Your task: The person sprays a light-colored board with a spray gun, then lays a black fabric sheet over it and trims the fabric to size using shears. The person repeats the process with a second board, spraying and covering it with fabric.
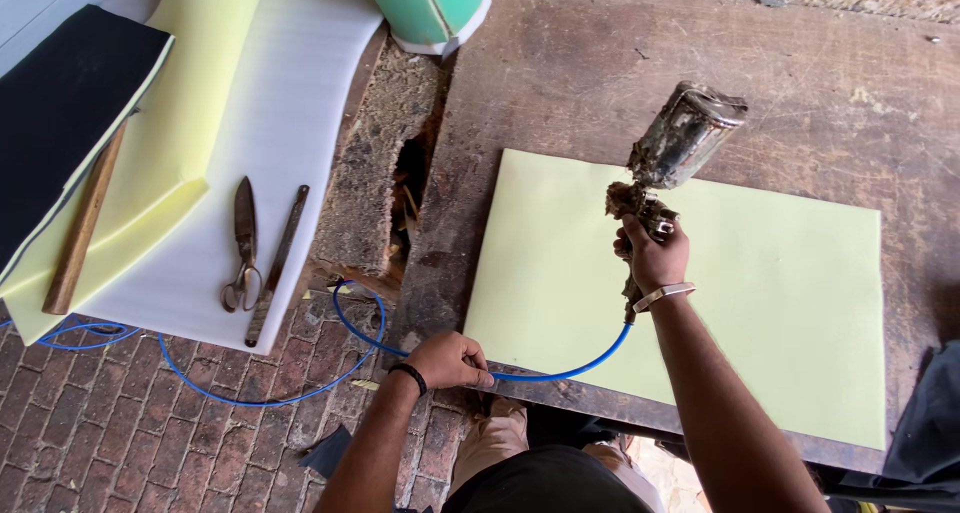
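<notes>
My right hand [655, 256] grips the handle of a grimy metal spray gun [672, 151] with a cup on top, held above a pale yellow foam sheet [790, 293] that lies flat on a worn brown board [560, 93]. A blue air hose [340, 318] runs from the gun's base, under my left hand [452, 360], and loops over the brick floor. My left hand pinches this hose at the board's near edge.
To the left a white foam sheet [290, 103] carries old scissors [242, 243] and a flat metal bar [277, 265]. Yellow foam [180, 123], black foam [60, 113] and a wooden stick [82, 228] lie beside them. A green drum [425, 8] stands behind. A gap [408, 188] splits the boards.
</notes>
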